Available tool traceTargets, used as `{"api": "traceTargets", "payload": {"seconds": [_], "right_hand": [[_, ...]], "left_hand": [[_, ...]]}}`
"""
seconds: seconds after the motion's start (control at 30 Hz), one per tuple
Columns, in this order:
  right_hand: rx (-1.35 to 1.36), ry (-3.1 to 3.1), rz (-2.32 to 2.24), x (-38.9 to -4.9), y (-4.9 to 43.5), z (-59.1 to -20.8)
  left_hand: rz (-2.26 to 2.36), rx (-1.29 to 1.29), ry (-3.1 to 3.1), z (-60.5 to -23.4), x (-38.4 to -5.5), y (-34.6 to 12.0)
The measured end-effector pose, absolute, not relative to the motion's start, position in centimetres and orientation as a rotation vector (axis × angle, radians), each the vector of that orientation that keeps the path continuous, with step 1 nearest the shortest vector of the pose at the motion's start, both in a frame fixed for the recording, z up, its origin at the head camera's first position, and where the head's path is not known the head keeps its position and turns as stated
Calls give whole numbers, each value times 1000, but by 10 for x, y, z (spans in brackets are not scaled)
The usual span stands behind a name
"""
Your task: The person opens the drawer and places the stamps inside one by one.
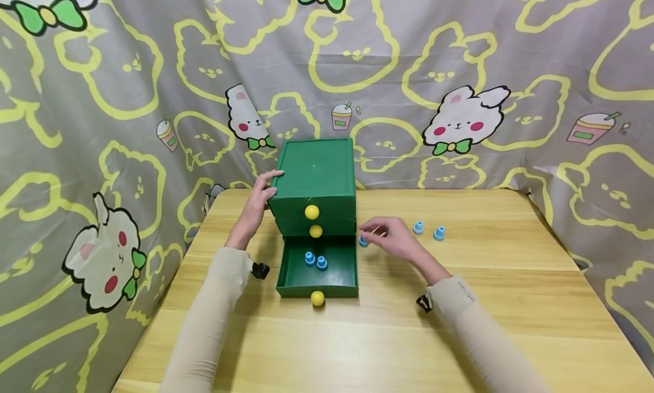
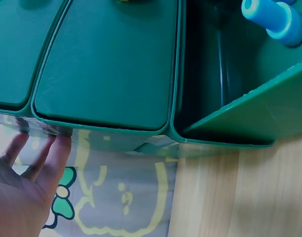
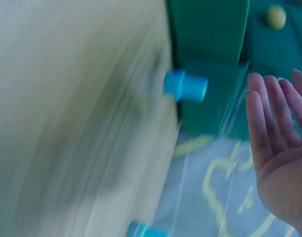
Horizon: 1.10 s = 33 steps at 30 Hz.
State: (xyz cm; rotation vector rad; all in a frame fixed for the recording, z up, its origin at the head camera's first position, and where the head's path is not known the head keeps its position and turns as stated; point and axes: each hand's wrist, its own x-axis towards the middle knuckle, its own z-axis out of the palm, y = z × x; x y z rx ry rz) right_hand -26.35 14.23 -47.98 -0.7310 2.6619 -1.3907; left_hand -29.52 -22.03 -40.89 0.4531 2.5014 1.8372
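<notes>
A green three-drawer cabinet [image 1: 314, 166] has yellow ball knobs, and its bottom drawer [image 1: 342, 276] is pulled out. Two small blue stepped pegs [image 1: 321, 262] stand inside that drawer. My left hand [image 1: 255, 203] rests against the cabinet's upper left side, its fingers fairly straight along the wall in the left wrist view. Just right of the cabinet, my right hand [image 1: 395, 239] hovers over another blue peg [image 1: 363, 241] on the table. In the right wrist view its fingers [image 3: 259, 116] are extended and apart from the nearest peg [image 3: 185, 87].
Farther right on the wooden table [image 1: 398, 336] stand two more blue pegs, one nearer [image 1: 418, 227] and one beyond it [image 1: 439, 233]. A grey curtain [image 1: 388, 46] with cartoon prints hangs behind the table and along its left side.
</notes>
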Motion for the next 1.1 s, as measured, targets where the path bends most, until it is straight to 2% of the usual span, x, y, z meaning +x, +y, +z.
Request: {"api": "traceTargets", "payload": {"seconds": [0.27,0.6,1.1], "right_hand": [[-566,2717,-1402,-287,174,-492],[-582,2528,-1323,-291,156,-520],[-610,2603,-1257,-299,138,-529]], "left_hand": [[1887,482,2511,-421,-305,-226],[1911,515,2490,-425,-307,-225],[1920,504,2484,-430,-307,-227]]}}
